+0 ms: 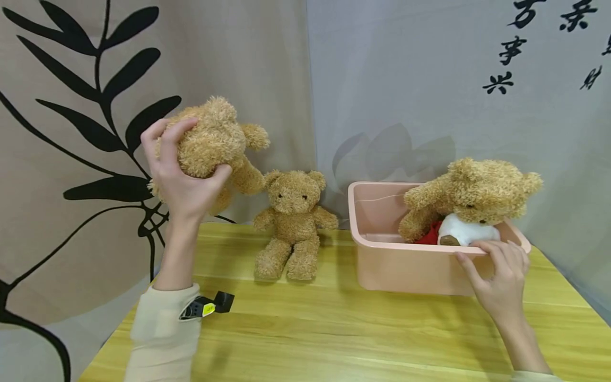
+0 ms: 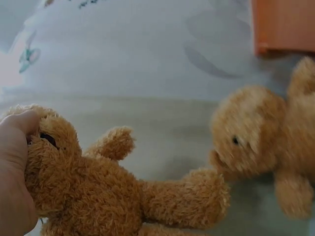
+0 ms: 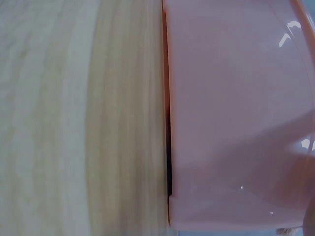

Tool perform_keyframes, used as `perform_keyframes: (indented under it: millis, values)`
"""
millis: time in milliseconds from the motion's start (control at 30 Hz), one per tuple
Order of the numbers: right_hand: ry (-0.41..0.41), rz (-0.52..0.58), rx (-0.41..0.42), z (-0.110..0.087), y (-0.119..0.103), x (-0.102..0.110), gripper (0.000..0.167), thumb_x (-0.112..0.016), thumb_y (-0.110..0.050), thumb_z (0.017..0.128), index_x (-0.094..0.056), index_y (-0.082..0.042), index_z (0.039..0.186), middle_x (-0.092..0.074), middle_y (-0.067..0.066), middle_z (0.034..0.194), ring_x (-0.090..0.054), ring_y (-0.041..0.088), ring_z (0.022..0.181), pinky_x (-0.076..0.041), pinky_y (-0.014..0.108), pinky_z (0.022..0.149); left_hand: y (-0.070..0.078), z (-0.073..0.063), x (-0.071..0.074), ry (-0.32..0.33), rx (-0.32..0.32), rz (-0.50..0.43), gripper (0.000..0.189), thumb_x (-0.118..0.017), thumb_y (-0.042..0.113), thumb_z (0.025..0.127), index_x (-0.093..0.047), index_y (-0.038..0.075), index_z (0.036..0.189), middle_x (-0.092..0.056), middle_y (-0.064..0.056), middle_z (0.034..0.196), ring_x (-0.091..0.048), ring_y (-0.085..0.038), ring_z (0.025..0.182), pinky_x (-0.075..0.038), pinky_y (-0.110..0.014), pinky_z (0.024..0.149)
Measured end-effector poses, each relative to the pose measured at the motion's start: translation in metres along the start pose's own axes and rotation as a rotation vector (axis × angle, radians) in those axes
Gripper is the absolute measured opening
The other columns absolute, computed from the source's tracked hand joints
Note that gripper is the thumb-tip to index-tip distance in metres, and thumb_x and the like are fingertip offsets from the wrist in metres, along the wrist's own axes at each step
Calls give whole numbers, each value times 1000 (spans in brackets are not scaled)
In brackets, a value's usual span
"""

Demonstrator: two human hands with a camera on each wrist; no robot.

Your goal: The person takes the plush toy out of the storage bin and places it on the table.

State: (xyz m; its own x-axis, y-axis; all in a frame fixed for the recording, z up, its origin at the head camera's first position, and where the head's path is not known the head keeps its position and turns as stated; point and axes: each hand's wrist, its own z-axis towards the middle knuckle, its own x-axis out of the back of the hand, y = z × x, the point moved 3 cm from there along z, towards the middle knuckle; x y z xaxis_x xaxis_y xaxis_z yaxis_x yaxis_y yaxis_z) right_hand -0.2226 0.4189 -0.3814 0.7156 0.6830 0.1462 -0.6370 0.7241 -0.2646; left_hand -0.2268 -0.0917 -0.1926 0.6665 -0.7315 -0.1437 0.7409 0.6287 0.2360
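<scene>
A shaggy tan plush bear (image 1: 215,143) was gripped by its head in the left hand (image 1: 183,185), raised left of a matching bear (image 1: 295,228) seated on the yellow wood-grain table (image 1: 310,329); it was judged light, soft and nonslip, best grasped at head or torso. A rectangular pink plastic bin (image 1: 410,268), holding another tan bear (image 1: 496,185), was pinched at its rim by the right hand (image 1: 503,276).

A person with bare left hand (image 1: 183,172) and right hand (image 1: 503,273) wears a creased cream left sleeve (image 1: 162,339), a black device (image 1: 193,307) with a yellow label (image 1: 208,309) at that sleeve's end, and a pale right sleeve (image 1: 534,376).
</scene>
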Motion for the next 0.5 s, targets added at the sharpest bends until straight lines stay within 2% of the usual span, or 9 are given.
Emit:
perform_keyframes:
  millis: [133,300,400,500]
  values:
    - [0,2,-1,0,1,0,76,-65,-65,88,-68,10,90,-63,26,87,-44,-7,112,-23,37,109,-18,-8,9,-66,49,34,55,-73,8,60,-69,4,115,-47,5,124,-47,-16,119,-40,-32,102]
    - [-6,-4,0,-1,2,0,76,-64,-66,89,-68,10,90,-62,26,87,-44,-10,111,-23,38,110,-41,-19,20,-162,107,96,57,-75,7,62,-68,6,119,-42,10,124,-46,-15,119,-42,-38,99]
    - [-11,-3,-2,-2,2,-1,76,-64,-66,89,-68,10,91,-63,25,89,-44,-7,111,-23,37,109,-53,-24,25,-224,144,120,58,-75,4,62,-68,8,119,-46,2,126,-44,-18,119,-41,-43,98]
    - [-13,-5,-5,-2,2,0,76,-64,-65,89,-68,10,91,-63,25,89,-43,-6,111,-22,38,109,-61,-27,28,-299,173,135,59,-75,1,62,-69,10,120,-47,-11,128,-43,-20,118,-40,-47,95]
